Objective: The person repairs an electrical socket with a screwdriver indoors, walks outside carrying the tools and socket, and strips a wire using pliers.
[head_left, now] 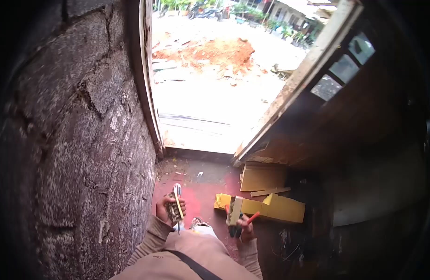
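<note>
My left hand [164, 208] is closed around a brown-and-pale block-like object [176, 212] with a slim yellow-edged strip along it. A whitish, rounded end [177, 187] sticks up above the fist, and a thin dark tip points down below. My right hand [246, 229] is closed too, at the lower end of a pale, flat-sided block [235, 211] with a dark lower part. A red handle [253, 217] juts out to the right of that hand; the tool's kind does not show. Both hands are apart, in front of my body.
A yellow carton [285, 208] lies on the red floor [196, 198] behind my right hand, near wooden boards [264, 177]. A rough wall [98, 154] rises at the left, a dark door [336, 107] at the right. Beyond the doorway is a soil heap [233, 52].
</note>
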The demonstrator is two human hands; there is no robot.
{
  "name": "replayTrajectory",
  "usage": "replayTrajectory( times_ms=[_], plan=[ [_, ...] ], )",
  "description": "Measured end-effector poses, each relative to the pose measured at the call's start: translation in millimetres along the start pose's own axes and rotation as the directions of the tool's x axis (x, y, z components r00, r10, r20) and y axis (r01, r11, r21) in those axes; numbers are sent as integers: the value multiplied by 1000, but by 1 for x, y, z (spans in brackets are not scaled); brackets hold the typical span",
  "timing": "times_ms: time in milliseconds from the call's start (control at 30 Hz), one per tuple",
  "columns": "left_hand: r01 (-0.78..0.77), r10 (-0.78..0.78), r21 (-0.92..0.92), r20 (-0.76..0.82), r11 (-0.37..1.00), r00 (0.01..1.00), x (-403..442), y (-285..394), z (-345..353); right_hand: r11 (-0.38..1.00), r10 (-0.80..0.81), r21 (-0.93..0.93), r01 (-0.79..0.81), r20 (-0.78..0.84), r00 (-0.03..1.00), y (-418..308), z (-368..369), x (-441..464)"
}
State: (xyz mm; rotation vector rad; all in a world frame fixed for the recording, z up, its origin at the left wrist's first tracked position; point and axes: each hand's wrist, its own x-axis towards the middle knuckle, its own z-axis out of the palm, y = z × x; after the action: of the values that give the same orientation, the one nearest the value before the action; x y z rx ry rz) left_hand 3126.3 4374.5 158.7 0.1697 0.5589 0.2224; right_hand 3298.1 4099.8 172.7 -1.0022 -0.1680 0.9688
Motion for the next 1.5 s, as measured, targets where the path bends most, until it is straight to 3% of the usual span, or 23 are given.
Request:
replayTrajectory(
  times_ms=[67,100,200,267,367,400,433,500,533,633,667,767,833,900,933,1033,1067,1167,1233,1300,1333,1500],
  plan=[
    [22,-11,-136,81,990,997,40,31,27,997,50,-67,-48,32,998,-43,4,68],
    [-64,62,-41,-51,997,997,54,46,58,996,55,-71,-53,31,998,-63,3,106],
    [-85,82,-70,-48,994,995,130,91,52,999,13,-51,-8,109,994,-85,6,209],
    [-150,142,-51,-140,987,980,175,144,95,1000,-6,-10,8,144,990,-116,38,294],
    [22,26,-214,219,977,975,285,205,77,1000,-4,-4,5,153,988,-133,48,398],
    [-98,99,-36,21,995,995,303,225,106,1000,4,-2,-4,116,993,-135,49,432],
    [-13,35,-128,171,992,985,333,247,106,1000,19,-11,-18,122,992,-140,52,460],
    [0,29,-128,221,992,975,368,282,134,1000,-7,18,6,68,998,-155,62,505],
    [-77,78,-32,45,997,996,380,300,154,1000,-4,27,0,145,989,-166,65,528],
    [-85,84,13,49,996,995,414,347,188,996,-30,90,13,190,981,-191,82,589],
    [-23,44,-106,201,994,979,432,361,180,995,-37,103,16,205,978,-197,86,612],
    [-122,133,-120,89,985,987,460,401,200,991,-6,130,-20,196,981,-211,105,686],
    [-168,193,-179,136,970,972,486,427,188,989,75,105,-104,253,964,-203,98,746],
    [-261,237,-165,-156,951,959,506,458,203,979,178,36,-203,348,921,-203,109,816],
    [-299,275,-256,-128,919,953,525,476,186,981,174,25,-190,299,938,-197,128,851],
    [-388,370,-308,-119,869,922,570,521,205,938,340,-78,-337,386,858,-198,152,971],
    [-487,431,-323,-234,811,872,581,542,224,917,399,-154,-368,417,817,-201,162,1012],
    [-643,523,-322,-386,695,760,599,618,229,870,492,-270,-412,446,747,-204,258,1111],
    [-704,564,-292,-438,648,700,601,659,241,829,559,-421,-369,588,585,-216,311,1180],
    [-755,588,-255,-497,604,638,604,679,257,829,552,-476,-294,608,571,-228,354,1227],
    [-787,711,-346,-344,511,613,614,691,249,832,549,-473,-290,632,547,-235,377,1246],
    [-869,718,-268,-489,416,495,622,765,235,867,496,-368,-336,697,518,-205,468,1319]
  ],
)
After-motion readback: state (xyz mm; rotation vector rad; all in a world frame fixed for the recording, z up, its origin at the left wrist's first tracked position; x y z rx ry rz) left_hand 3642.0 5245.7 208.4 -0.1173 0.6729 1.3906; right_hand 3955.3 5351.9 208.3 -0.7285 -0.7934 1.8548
